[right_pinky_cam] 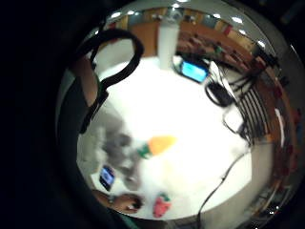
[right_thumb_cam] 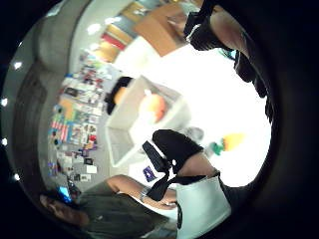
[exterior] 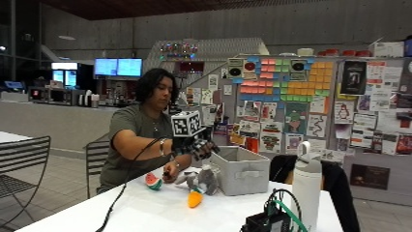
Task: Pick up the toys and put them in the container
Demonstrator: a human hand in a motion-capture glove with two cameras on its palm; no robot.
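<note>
- From the outside view I see the gloved right hand (exterior: 198, 146) raised in the air, just beside the near edge of the grey container (exterior: 241, 170) that stands on the white bench (exterior: 161, 212).
- The grip looks loosely curled and I see no toy inside it, so I judge it relaxed and holding nothing.
- One orange toy (right_thumb_cam: 153, 106) lies already inside the container, as the thumb side palm view shows.
- The carrot toy (exterior: 195, 198) lies on the bench in front of a grey plush toy (exterior: 201, 179), which is near the container wall.
- The watermelon toy (exterior: 153, 181) lies further toward the person, just beside the bare left hand (exterior: 169, 175).
- The risk I judge: the carrot is close to the plush, so a careless reach can push one toy into the other and roll the carrot toward the bench edge.
- A soft plush can also catch on the container rim and fall outside.
</note>
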